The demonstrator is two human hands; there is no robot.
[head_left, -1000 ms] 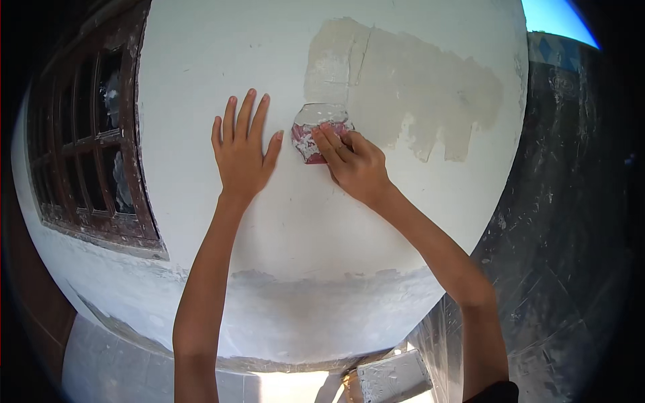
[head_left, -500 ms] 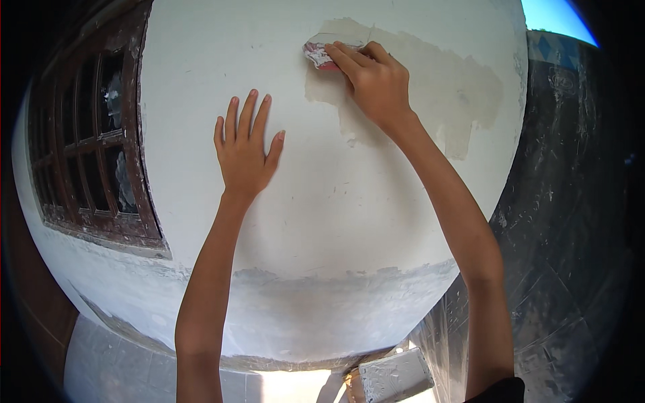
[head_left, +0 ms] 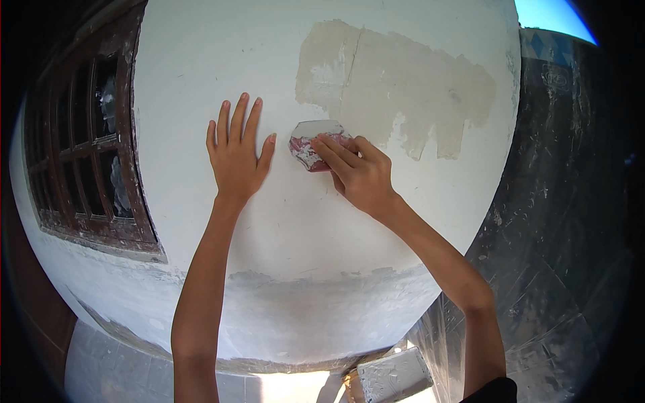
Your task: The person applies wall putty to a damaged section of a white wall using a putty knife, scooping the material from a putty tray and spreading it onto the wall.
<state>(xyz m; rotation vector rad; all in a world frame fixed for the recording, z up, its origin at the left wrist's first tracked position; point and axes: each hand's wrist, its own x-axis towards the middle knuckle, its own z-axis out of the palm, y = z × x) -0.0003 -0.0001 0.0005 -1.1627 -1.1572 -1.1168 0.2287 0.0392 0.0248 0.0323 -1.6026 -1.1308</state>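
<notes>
My right hand (head_left: 365,173) grips a red putty scraper (head_left: 313,149) smeared with white paste. The scraper's pale blade edge lies against the white wall (head_left: 295,228), just below a damp-looking beige patch (head_left: 410,87) with ragged edges. My fingers press on the scraper's face, and the thumb is partly hidden beneath. To the left, my left hand (head_left: 236,158) rests flat on the wall with its fingers spread, holding nothing.
A brown wooden window (head_left: 87,144) with dark panes is at left. On the floor below the wall stands a container with white paste (head_left: 395,376) on it. Dark sheeting (head_left: 557,221) covers the right side. Grey floor tiles (head_left: 127,366) show lower left.
My right hand has drawn the scraper down the wall from the patch's upper left corner to below it. The left hand stays flat on the wall.
</notes>
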